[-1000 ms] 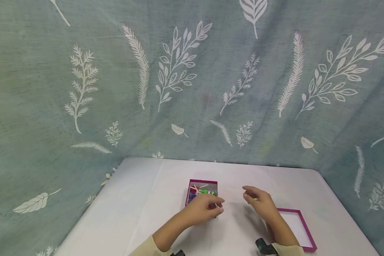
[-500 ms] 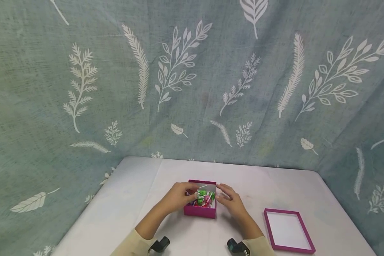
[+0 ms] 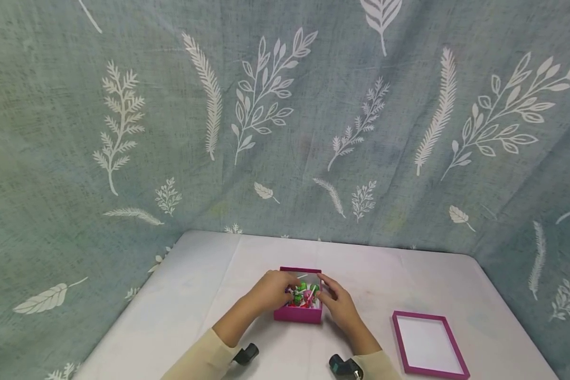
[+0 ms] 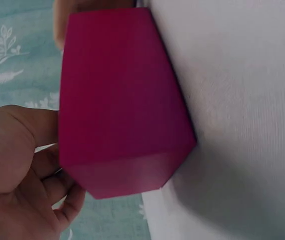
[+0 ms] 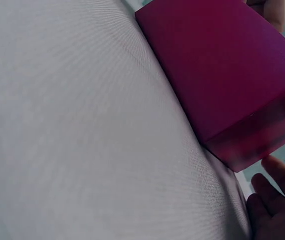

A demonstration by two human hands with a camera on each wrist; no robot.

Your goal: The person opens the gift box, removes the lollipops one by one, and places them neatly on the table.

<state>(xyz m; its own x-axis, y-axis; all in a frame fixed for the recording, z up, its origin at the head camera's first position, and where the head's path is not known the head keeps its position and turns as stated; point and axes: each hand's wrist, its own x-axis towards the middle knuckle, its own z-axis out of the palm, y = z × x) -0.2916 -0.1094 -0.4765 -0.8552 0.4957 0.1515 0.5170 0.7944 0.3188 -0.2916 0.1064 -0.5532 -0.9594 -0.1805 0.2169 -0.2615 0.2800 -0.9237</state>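
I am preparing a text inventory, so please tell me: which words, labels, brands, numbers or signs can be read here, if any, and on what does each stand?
No word, brand, number or sign can be read.
Wrapped sweets: any print is too small to read.
Magenta box: plain on the walls in view, no label.
Lid: no text visible.
Backdrop cloth: white leaf print only, no lettering.

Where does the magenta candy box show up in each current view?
Head: the box is low in the picture, just right of centre.
Left wrist: the box is left of centre.
Right wrist: the box is at upper right.
Shared landmark: the white tabletop.
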